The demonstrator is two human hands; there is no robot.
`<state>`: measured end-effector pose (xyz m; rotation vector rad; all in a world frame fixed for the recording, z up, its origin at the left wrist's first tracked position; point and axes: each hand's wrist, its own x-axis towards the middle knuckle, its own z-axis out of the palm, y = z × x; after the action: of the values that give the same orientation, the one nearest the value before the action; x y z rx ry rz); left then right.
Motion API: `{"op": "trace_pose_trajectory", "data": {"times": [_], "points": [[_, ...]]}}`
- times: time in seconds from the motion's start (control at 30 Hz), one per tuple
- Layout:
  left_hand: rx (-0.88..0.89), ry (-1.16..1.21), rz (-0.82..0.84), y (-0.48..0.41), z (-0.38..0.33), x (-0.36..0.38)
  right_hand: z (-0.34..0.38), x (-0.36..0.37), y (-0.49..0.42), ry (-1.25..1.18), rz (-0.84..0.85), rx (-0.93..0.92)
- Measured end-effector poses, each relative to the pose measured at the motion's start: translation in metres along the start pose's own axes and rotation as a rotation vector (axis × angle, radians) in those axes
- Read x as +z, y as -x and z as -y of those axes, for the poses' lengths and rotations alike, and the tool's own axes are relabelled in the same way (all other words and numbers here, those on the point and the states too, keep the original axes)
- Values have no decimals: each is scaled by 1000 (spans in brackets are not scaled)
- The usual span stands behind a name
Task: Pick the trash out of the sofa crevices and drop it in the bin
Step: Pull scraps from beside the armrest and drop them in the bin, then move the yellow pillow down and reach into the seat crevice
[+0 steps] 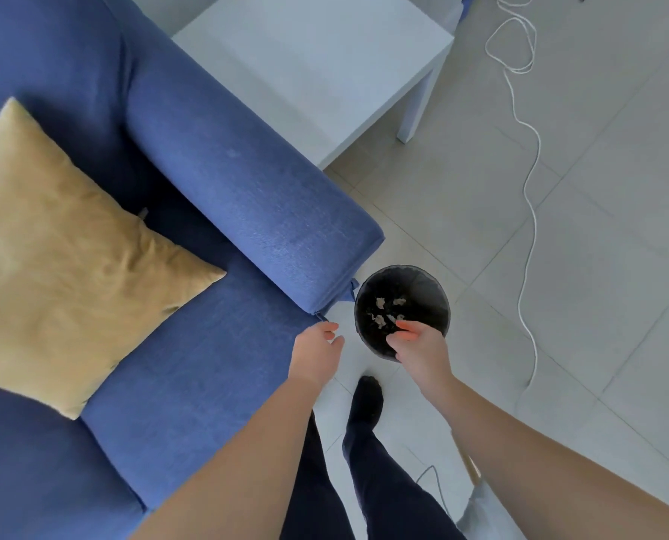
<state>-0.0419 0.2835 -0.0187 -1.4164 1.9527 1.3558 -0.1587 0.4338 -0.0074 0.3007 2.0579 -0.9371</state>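
Note:
A small black round bin point(434, 290) stands on the floor beside the blue sofa's armrest point(247, 181). Several crumpled pale scraps of trash point(381, 304) lie at its bottom. My right hand point(418, 344) hovers over the bin's near rim, fingers curled downward; whether it holds anything cannot be made out. My left hand point(317, 346) hangs at the front corner of the sofa seat point(192, 368), fingers loosely apart and empty. The crevice between seat and armrest runs up to the left, partly hidden by a cushion.
A mustard-yellow cushion point(60, 251) leans on the sofa seat. A white side table point(317, 76) stands behind the armrest. A white cable point(529, 212) snakes across the tiled floor at right. My dark-trousered legs and a foot point(368, 399) are just below the bin.

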Motion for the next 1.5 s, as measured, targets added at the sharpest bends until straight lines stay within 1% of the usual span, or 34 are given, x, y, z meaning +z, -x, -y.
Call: {"op": "trace_pose_trajectory", "data": {"times": [0.2,0.3,0.4,0.5,0.73,0.87,1.07,1.17,1.23,1.27,1.37,1.5], "points": [[-73,218,-116,17,19,-55,47,34,29,125,111,-163],[-110,317,-187,23,29,-88,74,65,47,210,195,-236],[-126,398,-266,27,46,-127,100,105,66,246,288,-290],[-167,464,-359,29,72,-166,121,145,77,258,335,-324],[-253,628,-580,30,145,-257,183,240,89,390,414,-423],[-281,675,-695,35,183,-299,219,294,87,407,410,-446],[-346,715,-911,33,237,-358,257,372,79,446,462,-447],[-398,756,-974,22,267,-384,272,404,73,468,485,-440],[-399,819,-959,14,287,-400,281,421,69,460,515,-438],[-389,864,-921,10,297,-408,285,427,66,448,534,-440],[-356,1000,-738,-7,326,-427,292,444,60,448,559,-450],[-281,1057,-603,-22,347,-442,294,461,49,440,579,-440]]}}
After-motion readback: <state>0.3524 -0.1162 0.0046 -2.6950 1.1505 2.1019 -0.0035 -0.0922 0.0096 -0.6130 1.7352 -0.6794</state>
